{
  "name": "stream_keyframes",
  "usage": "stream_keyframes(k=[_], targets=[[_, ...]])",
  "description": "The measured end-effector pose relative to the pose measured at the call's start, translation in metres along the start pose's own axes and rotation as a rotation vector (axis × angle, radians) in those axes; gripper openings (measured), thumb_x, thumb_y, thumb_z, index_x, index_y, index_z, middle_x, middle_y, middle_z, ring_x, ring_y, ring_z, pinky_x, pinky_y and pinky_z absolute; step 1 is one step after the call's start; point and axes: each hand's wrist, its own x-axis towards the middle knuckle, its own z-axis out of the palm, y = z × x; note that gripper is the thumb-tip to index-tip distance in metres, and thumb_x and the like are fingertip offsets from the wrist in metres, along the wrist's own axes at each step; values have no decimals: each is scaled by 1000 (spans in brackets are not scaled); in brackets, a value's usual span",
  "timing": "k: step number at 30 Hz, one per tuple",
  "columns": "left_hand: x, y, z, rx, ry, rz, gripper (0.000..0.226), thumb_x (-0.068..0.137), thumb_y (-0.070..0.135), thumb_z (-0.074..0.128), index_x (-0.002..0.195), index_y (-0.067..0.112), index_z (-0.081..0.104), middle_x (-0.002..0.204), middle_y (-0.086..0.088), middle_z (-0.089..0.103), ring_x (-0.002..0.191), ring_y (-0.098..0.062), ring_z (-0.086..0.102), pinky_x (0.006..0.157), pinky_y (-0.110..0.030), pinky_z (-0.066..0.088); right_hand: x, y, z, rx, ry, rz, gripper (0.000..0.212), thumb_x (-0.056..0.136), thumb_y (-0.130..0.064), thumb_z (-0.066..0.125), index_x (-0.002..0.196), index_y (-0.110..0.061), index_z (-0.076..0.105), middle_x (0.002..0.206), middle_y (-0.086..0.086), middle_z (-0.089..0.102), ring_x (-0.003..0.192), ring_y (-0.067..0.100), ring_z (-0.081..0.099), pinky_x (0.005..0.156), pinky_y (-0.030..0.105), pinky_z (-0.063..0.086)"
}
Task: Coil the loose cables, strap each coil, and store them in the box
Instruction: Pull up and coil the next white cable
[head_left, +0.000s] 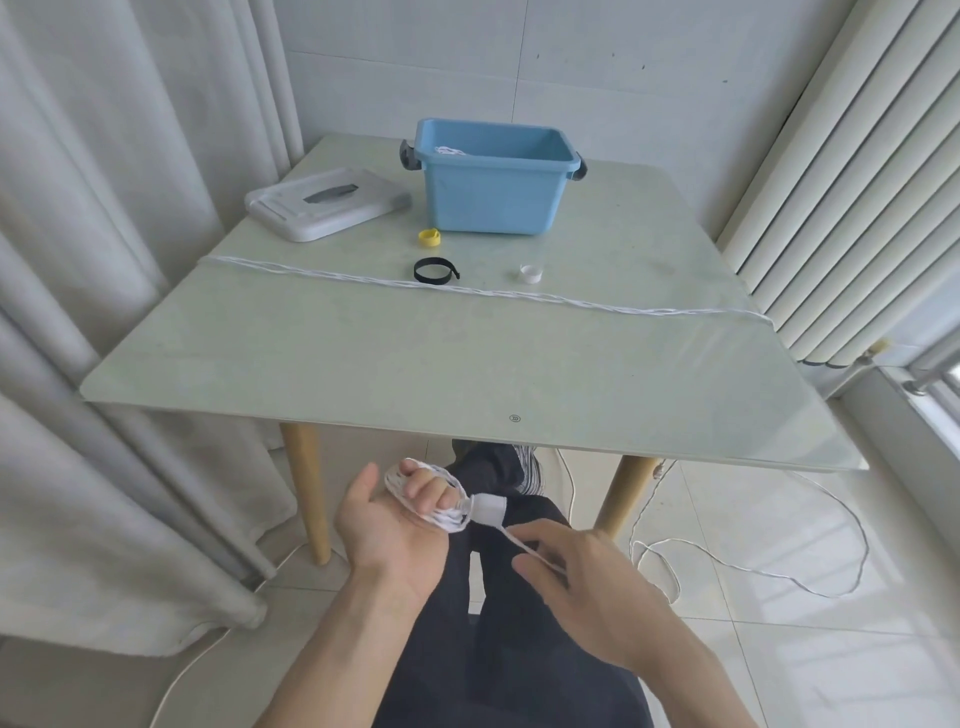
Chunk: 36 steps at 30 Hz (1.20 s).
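Below the table's near edge, my left hand (389, 525) has a small white cable coil (441, 512) wound round its curled fingers, a white plug (487, 508) at the coil's right end. My right hand (576, 577) pinches the loose run of that cable just right of the coil. A second white cable (467, 291) lies stretched across the table from left edge to right edge. The blue box (493, 208) stands at the back with something white inside. A black strap (434, 271), a yellow strap (428, 237) and a white strap (531, 272) lie in front of it.
The box's grey lid (324, 202) lies at the table's back left. More white cable (753, 564) trails in loops over the tiled floor on the right. Curtains hang at left, a radiator at right. The glass table (467, 374) has wooden legs.
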Motion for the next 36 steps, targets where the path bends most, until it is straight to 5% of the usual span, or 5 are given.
stream_keyframes(k=[7, 15, 21, 25, 36], targets=[[4, 1, 7, 189, 64, 275, 33, 106, 31, 30, 82, 14, 44, 71, -3, 42, 56, -18, 43, 71, -33, 38, 1, -7, 12, -187, 98, 80, 7, 102, -35, 47, 97, -30, 47, 84, -16, 57, 76, 11, 53, 73, 30, 45], [-1, -7, 7, 989, 29, 661, 32, 105, 20, 44, 82, -1, 51, 69, -11, 60, 59, -16, 58, 60, -25, 48, 6, -13, 15, -64, 202, -6, 22, 101, -42, 51, 89, -26, 59, 83, -18, 56, 76, 7, 54, 68, 23, 43], [-11, -14, 4, 1471, -356, 399, 27, 100, 28, 56, 93, 1, 59, 76, -6, 68, 67, -17, 68, 66, -35, 56, 14, -8, 8, -75, 283, -55, 36, 105, -37, 39, 71, -32, 50, 71, -35, 56, 64, -2, 53, 57, 18, 37], [-16, -15, 6, 1651, -623, 51, 55, 96, 61, 42, 83, 10, 58, 62, -4, 61, 59, -18, 55, 72, -35, 50, 17, -3, 3, -90, 324, -16, 60, 98, -63, 25, 62, -22, 49, 57, -13, 58, 58, 11, 52, 53, 21, 33], [-18, -2, 4, 1621, -732, -390, 47, 98, 44, 50, 75, 4, 53, 49, -4, 22, 42, -16, 18, 44, -23, 26, 26, 20, -17, 318, 137, 70, 62, 100, -58, 39, 49, -23, 42, 47, -8, 40, 48, 8, 34, 52, 20, 30]])
